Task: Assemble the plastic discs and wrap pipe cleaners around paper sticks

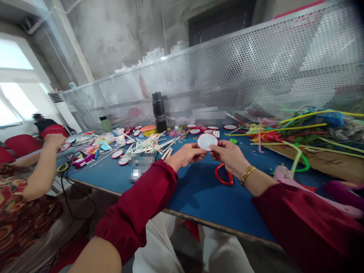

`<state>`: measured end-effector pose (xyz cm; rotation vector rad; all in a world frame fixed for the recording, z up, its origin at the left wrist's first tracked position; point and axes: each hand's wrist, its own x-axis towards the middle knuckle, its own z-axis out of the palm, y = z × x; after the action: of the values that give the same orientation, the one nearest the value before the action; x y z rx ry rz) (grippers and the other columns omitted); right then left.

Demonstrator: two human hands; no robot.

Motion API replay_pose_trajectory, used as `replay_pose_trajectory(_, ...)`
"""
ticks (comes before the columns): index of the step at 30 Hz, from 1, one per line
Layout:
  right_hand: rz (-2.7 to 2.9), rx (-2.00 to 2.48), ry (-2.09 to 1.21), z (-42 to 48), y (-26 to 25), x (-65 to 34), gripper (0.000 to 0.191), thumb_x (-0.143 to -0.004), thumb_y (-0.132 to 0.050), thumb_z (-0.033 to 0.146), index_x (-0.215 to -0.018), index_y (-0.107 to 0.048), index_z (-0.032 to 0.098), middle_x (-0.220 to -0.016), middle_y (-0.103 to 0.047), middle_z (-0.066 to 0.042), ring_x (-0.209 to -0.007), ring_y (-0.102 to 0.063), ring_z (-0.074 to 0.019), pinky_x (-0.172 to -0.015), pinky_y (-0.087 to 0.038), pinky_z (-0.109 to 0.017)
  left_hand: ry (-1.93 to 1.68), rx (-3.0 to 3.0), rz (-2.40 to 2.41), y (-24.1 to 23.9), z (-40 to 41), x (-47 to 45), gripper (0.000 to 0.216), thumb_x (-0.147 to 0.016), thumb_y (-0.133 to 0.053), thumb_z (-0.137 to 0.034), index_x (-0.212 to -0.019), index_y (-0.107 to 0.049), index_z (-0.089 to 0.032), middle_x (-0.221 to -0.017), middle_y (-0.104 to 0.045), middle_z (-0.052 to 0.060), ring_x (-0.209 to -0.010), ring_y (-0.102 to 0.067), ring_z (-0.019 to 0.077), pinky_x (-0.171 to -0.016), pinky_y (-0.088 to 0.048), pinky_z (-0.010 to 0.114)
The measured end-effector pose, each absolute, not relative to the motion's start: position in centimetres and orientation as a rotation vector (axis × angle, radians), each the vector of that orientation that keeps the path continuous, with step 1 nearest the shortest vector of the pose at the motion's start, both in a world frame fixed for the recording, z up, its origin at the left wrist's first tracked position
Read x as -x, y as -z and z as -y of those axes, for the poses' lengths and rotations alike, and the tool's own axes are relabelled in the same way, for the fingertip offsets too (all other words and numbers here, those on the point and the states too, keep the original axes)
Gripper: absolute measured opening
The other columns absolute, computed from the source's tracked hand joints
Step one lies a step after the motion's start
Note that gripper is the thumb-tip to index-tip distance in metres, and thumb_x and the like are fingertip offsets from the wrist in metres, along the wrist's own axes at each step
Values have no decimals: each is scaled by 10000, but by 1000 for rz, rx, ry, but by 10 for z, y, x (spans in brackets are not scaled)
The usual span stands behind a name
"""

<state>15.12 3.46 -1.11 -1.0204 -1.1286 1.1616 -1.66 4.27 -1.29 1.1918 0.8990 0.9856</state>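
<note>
Concrete walls and a bright window at the left close the room, and a long perforated metal screen stands along the far edge of a blue table.

Above the middle of this table the person holds a round white disc with a red rim, lifted a little from the surface and with its white face toward the camera. The left hand pinches the left edge of the disc with thumb and fingertips. The right hand pinches the right edge in the same way, so both hands are closed narrow on it. A gold bracelet sits on the right wrist, and both arms wear dark red sleeves.

Just under the right hand a red loop lies flat on the table; I cannot tell what tool it belongs to. Behind the disc stands a black flask, upright, near the screen. To its left is a pile of thin sticks, and more red-rimmed discs lie around it. At the right, long coloured strips lie in a loose heap, partly on a sheet of cardboard.

At the far left, well apart from the disc, a co-worker's hand rests at the table edge.
</note>
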Motion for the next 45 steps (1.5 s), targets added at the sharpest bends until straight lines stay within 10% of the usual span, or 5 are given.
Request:
replay_pose_trajectory(24,1248,1018,-1152,-30,13,-148,310,-653,-842,273,-788,-573,200,-593,-598,44,-501,-544,-91,-462,-473,-200,-1008,-1337,-983,4,-28,9,250,-677,-790,-95,-913,-707,-100,-748,-633,-1,-642,-528,81,-705,-461,263)
replay_pose_trajectory(33,1384,1060,-1042,-33,17,-151,220,-669,-781,281,-773,-600,213,-590,-600,36,-527,-536,-111,-488,-440,-218,-1303,-1384,-913,11,-40,11,465,-788,-825,-302,-1219,-701,-180,-1081,-735,72,-840,-635,141,-783,-505,265)
replay_pose_trajectory(45,1514,1111,-1074,-33,22,-147,290,-675,-808,368,-862,-647,215,-669,-688,4,-535,-604,-164,-456,-441,-269,-1332,-1500,-1158,25,-59,22,216,-830,-769,-349,-902,-793,-147,-853,-732,52,-741,-577,139,-725,-453,258)
